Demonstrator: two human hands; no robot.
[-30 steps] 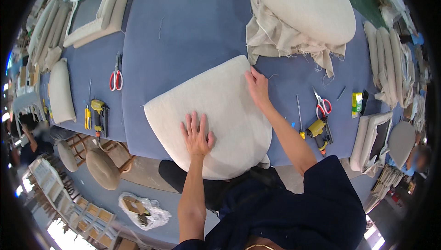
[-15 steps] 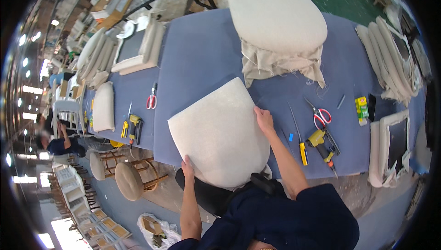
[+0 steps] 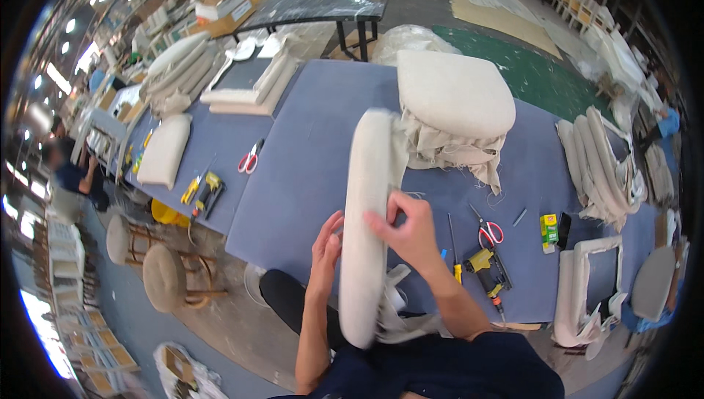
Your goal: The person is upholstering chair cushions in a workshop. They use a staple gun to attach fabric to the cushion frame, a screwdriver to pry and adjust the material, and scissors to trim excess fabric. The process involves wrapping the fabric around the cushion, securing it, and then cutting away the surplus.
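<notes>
An upholstered cream seat cushion stands on edge in front of me, its narrow side facing up and loose fabric hanging from its right side. My right hand grips it, thumb pressed on the edge and fingers behind. Beside its left face is my left hand, fingers stretched and apart; whether they touch the cushion I cannot tell. Right of my hands lie a yellow-handled screwdriver, a yellow and black air staple gun and red-handled scissors on the blue-covered table.
A stack of cushions sits at the table's far side. More padded pieces and a padded frame are at the right. A second staple gun and scissors lie left. Round stools stand at lower left; a person is beyond.
The cushion has turned from lying face up to standing on edge. My right hand has shifted onto its edge; my left has loosened from its corner. The view has also shifted.
</notes>
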